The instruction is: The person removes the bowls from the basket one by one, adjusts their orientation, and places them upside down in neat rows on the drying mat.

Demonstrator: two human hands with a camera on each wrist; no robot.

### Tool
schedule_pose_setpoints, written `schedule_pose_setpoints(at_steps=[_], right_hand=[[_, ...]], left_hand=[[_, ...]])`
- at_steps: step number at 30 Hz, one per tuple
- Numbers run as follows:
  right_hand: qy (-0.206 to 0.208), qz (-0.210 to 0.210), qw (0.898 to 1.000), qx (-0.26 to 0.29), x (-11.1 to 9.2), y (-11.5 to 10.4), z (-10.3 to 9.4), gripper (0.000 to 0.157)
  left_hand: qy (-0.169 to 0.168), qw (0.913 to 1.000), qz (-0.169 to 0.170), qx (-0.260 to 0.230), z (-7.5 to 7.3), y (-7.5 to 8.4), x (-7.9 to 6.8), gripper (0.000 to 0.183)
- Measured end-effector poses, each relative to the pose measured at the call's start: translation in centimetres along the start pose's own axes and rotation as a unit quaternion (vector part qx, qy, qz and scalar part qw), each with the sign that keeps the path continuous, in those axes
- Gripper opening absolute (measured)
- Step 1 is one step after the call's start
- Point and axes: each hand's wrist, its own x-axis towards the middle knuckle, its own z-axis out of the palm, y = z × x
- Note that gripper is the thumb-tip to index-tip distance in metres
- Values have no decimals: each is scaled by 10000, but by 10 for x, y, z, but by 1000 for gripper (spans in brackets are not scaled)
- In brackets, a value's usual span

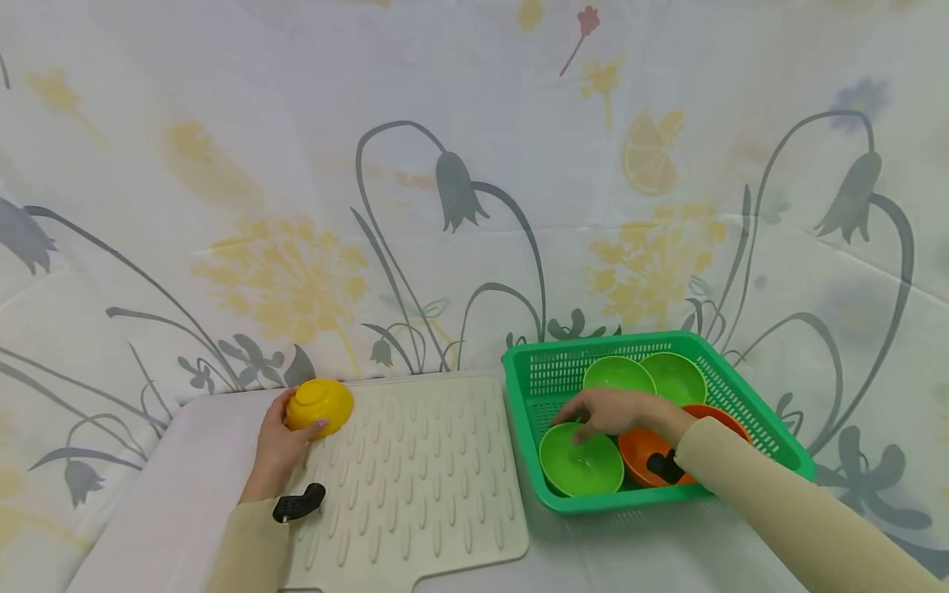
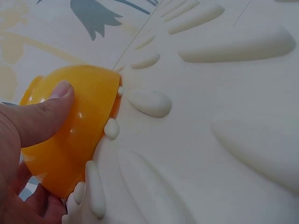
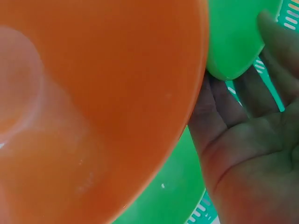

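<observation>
My left hand grips a yellow bowl at the far left corner of a cream ridged board. The bowl is upside down, its rim against the ridges; in the left wrist view the thumb lies across the yellow bowl's side. My right hand reaches into a green basket and holds the near-left light green bowl by its rim, thumb inside and fingers outside. In the right wrist view that green bowl is partly hidden by the orange bowl and the hand.
Beside the held green bowl, an orange bowl sits in the basket under my right forearm. Two more light green bowls, one at back middle and one at back right, lie behind it. A flower-printed cloth rises behind the board and basket.
</observation>
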Motion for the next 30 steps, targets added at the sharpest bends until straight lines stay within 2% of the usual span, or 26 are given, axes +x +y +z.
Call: schedule_pose_setpoints(at_steps=[9,16,23,30], right_hand=[[211,94,9996,-154,-3,4,-1,35],[186,278,9993,136,-8,2,-6,35],[283,126,9990,310,-17,4,-11,34],[646,65,9967,495,-26,3,-21,34]], left_hand=[[-21,10000,5,-48,-2,-4,4,83],[-44,9999,16,-105,0,-1,1,82],[-135,9998,-4,-177,2,-3,4,82],[-71,10000,22,-22,-2,-3,2,83]])
